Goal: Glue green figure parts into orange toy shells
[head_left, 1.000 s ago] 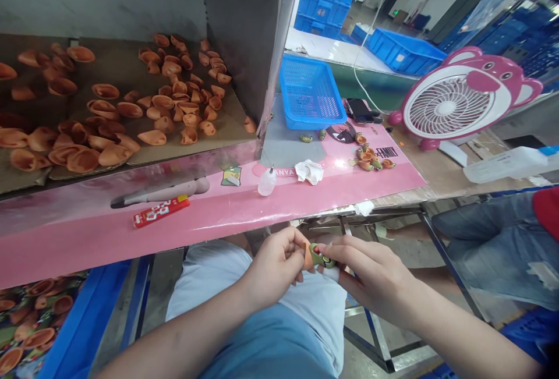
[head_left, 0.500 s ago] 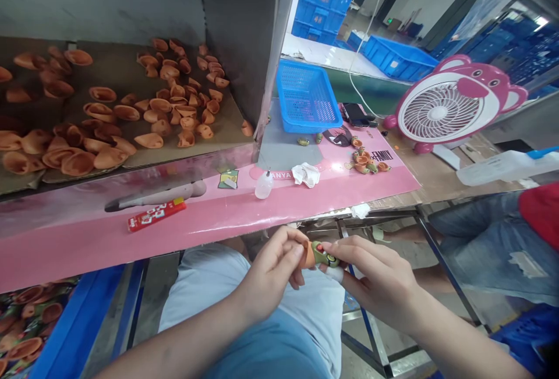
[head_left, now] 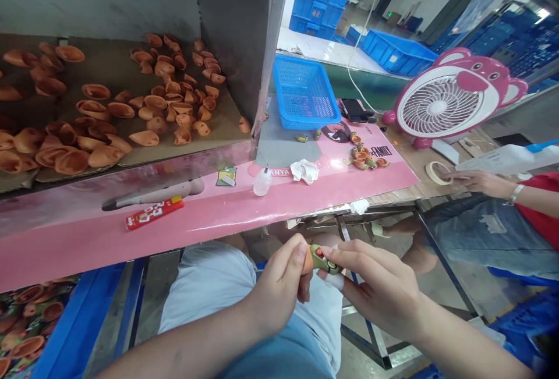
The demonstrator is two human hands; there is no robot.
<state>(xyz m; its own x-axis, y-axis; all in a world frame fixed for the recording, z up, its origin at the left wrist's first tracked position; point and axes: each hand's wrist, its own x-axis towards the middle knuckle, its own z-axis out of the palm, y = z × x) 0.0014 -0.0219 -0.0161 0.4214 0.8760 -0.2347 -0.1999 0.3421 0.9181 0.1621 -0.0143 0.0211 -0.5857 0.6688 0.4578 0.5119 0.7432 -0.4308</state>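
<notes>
Biggest change since the last shot: a co-worker's hand [head_left: 471,182] has come in from the right and is now on the wooden tabletop, right by a roll of masking tape [head_left: 438,172].

Meanwhile, both of the person's hands are close together over their lap. The left hand [head_left: 279,289] pinches the orange end of a small orange-and-green piece [head_left: 321,259], and the right hand [head_left: 379,286] holds the green end between its fingertips, so the piece sits in the narrow space between them, well below the table edge. One finger on the right hand has something white wrapped around it [head_left: 334,279], maybe tape, though I can't tell for sure.

If anything goes wrong, I'd bet on that little piece slipping. It's tiny, the wrapped finger could dull the grip, and a fumble would send it onto the lap or down through the metal table frame [head_left: 371,332] to the floor. A small plastic dropper bottle [head_left: 262,184] stands uncapped-looking on the pink sheet [head_left: 87,233], so a careless reach could tip it. Can't tell what's inside. Loose orange shells [head_left: 244,125] near the shelf's corner could get knocked too.
</notes>
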